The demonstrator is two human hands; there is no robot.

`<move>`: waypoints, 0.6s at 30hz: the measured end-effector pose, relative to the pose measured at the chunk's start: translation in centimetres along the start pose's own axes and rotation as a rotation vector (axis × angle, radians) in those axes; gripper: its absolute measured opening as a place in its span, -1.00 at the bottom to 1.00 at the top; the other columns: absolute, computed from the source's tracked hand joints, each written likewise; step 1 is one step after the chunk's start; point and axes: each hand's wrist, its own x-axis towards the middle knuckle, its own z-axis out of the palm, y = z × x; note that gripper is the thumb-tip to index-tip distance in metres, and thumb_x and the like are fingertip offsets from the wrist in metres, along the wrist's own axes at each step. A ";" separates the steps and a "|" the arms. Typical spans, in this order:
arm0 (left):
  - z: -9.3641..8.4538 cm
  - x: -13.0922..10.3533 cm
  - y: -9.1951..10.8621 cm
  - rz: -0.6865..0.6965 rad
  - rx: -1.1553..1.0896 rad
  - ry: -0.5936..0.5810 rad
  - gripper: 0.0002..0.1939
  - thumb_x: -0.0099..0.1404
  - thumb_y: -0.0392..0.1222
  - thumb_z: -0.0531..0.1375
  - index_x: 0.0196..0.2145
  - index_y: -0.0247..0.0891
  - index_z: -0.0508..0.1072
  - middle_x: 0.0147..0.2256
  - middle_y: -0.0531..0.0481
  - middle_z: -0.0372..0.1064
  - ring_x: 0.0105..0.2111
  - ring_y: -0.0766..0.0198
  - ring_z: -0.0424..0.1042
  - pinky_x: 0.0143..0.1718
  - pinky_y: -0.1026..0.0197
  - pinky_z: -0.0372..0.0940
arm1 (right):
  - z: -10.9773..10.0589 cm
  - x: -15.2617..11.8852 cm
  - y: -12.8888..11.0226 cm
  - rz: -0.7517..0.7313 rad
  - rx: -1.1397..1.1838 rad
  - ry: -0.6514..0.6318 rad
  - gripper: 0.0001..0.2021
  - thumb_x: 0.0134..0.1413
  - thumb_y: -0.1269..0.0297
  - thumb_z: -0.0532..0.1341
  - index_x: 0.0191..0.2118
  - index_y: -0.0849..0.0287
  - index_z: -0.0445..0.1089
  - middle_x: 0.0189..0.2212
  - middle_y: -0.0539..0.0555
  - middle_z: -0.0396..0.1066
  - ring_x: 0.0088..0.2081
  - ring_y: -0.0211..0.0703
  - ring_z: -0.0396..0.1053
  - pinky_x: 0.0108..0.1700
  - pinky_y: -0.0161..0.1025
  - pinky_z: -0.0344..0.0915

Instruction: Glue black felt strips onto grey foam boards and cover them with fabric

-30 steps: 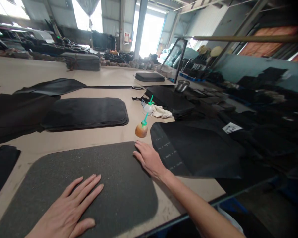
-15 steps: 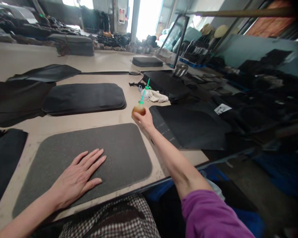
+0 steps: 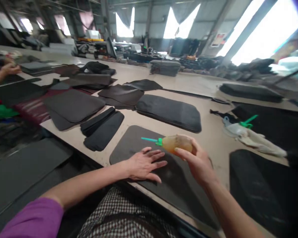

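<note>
My right hand is wrapped round a squeeze bottle of amber liquid with a green cap and a thin green nozzle. The bottle is tipped on its side above a dark grey rounded panel, its nozzle pointing left. My left hand lies with fingers spread on the same panel, just below the nozzle. Part of the panel is hidden beneath my hands and right forearm. Whether any liquid is coming out cannot be seen.
Beyond the panel lies a stack of black rounded panels. Folded black pieces are to the left. At right, a whitish cloth lies by a second green-capped bottle. Another person's hand shows at the far left.
My right hand has brought the bottle from the table's right side to above the panel and tipped it from upright to sideways. The view has swung left; my left hand remains on the panel.
</note>
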 end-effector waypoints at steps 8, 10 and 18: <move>0.7 -3.3 0.6 -0.240 -0.110 0.006 -0.21 0.42 0.39 -0.10 0.40 -0.13 0.10 0.36 -0.20 0.13 0.28 -0.06 0.22 0.26 -0.08 0.10 | 8.6 0.0 0.2 -0.048 -0.220 -0.179 -0.44 0.09 -0.14 0.31 0.10 0.05 0.32 -0.06 0.09 0.48 -0.06 0.03 0.46 -0.03 -0.11 0.45; 1.4 -3.7 0.5 -0.256 -0.121 0.038 -0.23 0.42 0.39 -0.09 0.40 -0.11 0.10 0.35 -0.18 0.15 0.27 -0.04 0.24 0.27 -0.06 0.11 | 9.5 0.3 0.6 -0.061 -0.265 -0.231 -0.42 0.09 -0.12 0.34 0.14 0.03 0.28 -0.01 0.09 0.44 -0.04 0.04 0.44 0.00 -0.10 0.43; 3.3 -3.7 0.6 -0.324 -0.266 0.019 -0.17 0.42 0.42 -0.14 0.42 -0.16 0.06 0.37 -0.14 0.13 0.29 -0.01 0.23 0.27 -0.03 0.15 | 11.3 0.3 1.1 -0.200 -0.324 -0.366 -0.51 0.17 0.02 0.35 0.14 -0.04 0.25 -0.03 0.06 0.39 -0.06 0.00 0.44 0.02 -0.10 0.39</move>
